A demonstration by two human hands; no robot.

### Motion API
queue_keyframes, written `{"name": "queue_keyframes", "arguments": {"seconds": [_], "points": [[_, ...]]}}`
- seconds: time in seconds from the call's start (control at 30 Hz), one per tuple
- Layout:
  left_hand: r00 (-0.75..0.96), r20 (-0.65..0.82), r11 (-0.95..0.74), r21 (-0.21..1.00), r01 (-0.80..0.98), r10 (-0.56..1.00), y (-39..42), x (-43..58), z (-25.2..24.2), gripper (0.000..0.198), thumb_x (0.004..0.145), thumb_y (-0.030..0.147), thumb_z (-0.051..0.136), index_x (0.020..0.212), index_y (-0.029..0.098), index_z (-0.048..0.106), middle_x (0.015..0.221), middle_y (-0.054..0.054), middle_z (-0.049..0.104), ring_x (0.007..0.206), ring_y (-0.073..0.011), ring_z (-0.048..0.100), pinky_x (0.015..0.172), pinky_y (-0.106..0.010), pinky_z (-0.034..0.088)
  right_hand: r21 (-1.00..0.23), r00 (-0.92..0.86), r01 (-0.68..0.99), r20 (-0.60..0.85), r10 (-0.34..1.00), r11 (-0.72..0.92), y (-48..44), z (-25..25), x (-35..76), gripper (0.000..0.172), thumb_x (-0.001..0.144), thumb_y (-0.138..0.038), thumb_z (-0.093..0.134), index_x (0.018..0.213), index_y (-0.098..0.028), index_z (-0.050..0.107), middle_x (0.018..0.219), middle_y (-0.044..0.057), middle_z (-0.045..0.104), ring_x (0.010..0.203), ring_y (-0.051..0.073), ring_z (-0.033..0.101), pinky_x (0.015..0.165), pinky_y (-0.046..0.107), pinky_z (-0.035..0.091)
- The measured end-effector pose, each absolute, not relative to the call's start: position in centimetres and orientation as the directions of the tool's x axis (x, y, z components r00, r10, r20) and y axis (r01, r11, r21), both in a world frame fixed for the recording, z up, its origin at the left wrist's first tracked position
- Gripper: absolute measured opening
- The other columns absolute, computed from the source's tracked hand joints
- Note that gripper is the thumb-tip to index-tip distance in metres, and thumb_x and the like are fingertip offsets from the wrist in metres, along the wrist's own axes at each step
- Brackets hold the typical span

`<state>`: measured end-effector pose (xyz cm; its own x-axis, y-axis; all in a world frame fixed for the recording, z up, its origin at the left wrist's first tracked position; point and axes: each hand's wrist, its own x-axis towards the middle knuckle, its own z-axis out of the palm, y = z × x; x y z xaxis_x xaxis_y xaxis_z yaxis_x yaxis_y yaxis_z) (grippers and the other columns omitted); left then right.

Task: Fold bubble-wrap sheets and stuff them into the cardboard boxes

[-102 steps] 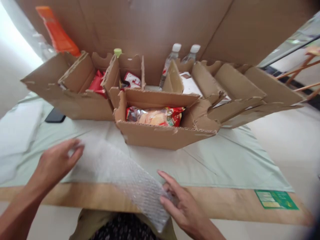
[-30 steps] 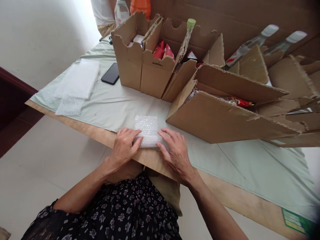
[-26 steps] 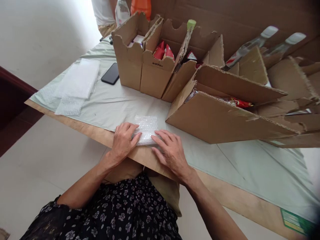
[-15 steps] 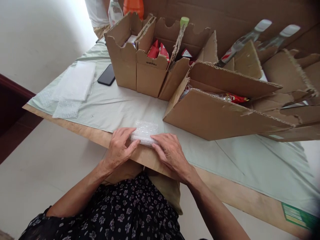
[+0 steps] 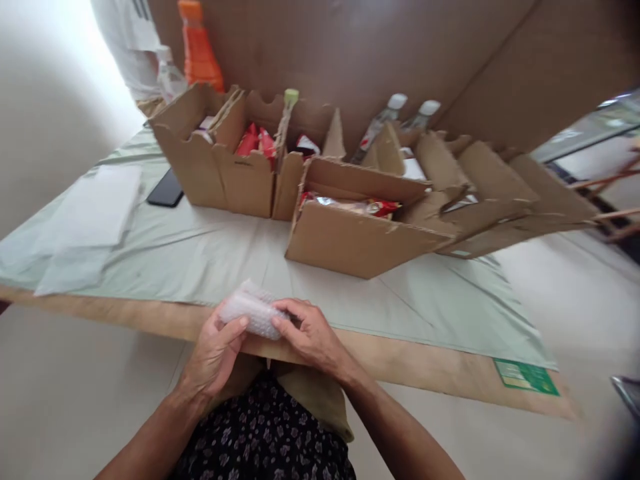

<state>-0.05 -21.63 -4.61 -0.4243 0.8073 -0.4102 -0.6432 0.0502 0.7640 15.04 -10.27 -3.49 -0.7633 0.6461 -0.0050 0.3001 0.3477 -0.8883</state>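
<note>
A small bundle of bubble wrap is held between my two hands over the near edge of the table. My left hand grips its left end, thumb on the near side and fingers behind. The right end is pinched by my right hand, thumb and forefinger pressed on the wrap. A loose flap of the wrap sticks up at the far side. Whatever may lie inside the bundle cannot be made out.
Flat bubble wrap sheets and a black phone lie at the left on the green cloth. Cardboard boxes with red packets stand behind. Bottles rise at the back. A green card is at the right edge.
My hands have lifted and tilted the bubble wrap bundle, which lay flatter on the table before. My left hand has turned more palm-up. The camera view has swung to the right.
</note>
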Motion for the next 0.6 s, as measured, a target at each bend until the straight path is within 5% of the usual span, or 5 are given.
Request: {"name": "queue_keyframes", "arguments": {"seconds": [0.13, 0.23, 0.3, 0.43, 0.6], "points": [[-0.444, -0.453, 0.073, 0.759, -0.647, 0.773, -21.3, 0.6, -5.4, 0.053, 0.067, 0.033, 0.093, 0.113, 0.016, 0.072, 0.103, -0.008, 0.079, 0.102, -0.028, 0.074, 0.095, -0.04, 0.061, -0.918, -0.659, 0.271, 0.042, 0.751, 0.289, -10.1, -3.8, 16.7, 0.042, 0.088, -0.038, 0.072, 0.127, -0.023, 0.066, 0.131, 0.01, 0.069, 0.119, 0.025, 0.063, 0.105, 0.042, 0.05], [-0.433, -0.472, 0.104, 0.759, -0.643, 0.768, -21.1, 1.1, -5.8, 0.053, 0.062, 0.034, 0.095, 0.107, 0.017, 0.073, 0.098, -0.006, 0.078, 0.099, -0.028, 0.074, 0.09, -0.038, 0.062, -0.98, -0.704, 0.184, -0.076, 0.706, 0.079, -10.1, -4.4, 17.7, 0.068, 0.083, -0.049, 0.077, 0.143, -0.023, 0.056, 0.137, 0.011, 0.065, 0.118, 0.024, 0.064, 0.099, 0.038, 0.053], [-0.428, -0.487, 0.128, 0.76, -0.637, 0.762, -20.8, 1.5, -5.9, 0.056, 0.059, 0.037, 0.097, 0.106, 0.017, 0.074, 0.096, -0.006, 0.078, 0.097, -0.028, 0.074, 0.087, -0.035, 0.062, -0.987, -0.716, 0.162, -0.128, 0.687, -0.015, -10.2, -4.8, 18.1, 0.064, 0.081, -0.05, 0.079, 0.136, -0.023, 0.061, 0.122, 0.007, 0.071, 0.105, 0.022, 0.067, 0.09, 0.034, 0.054], [-0.456, -0.486, 0.178, 0.805, -0.566, 0.746, -20.0, 2.5, -6.0, 0.058, 0.055, 0.042, 0.098, 0.102, 0.018, 0.074, 0.093, -0.004, 0.077, 0.09, -0.0242, 0.072, 0.081, -0.029, 0.059, -0.987, -0.646, 0.149, -0.138, 0.751, -0.053, -10.3, -5.2, 18.6, 0.029, 0.081, -0.04, 0.076, 0.102, -0.021, 0.07, 0.082, -0.002, 0.065, 0.074, 0.014, 0.057, 0.069, 0.026, 0.046], [-0.494, -0.423, 0.203, 0.876, -0.438, 0.759, -19.4, 3.6, -5.9, 0.056, 0.057, 0.049, 0.096, 0.1, 0.02, 0.074, 0.093, -0.002, 0.077, 0.086, -0.0195, 0.068, 0.079, -0.023, 0.055, -0.989, -0.544, 0.121, -0.135, 0.828, -0.082, -9.9, -4.6, 20.0, 0.039, 0.078, -0.036, 0.075, 0.114, -0.023, 0.067, 0.085, -0.001, 0.064, 0.077, 0.015, 0.058, 0.072, 0.028, 0.049]]}}
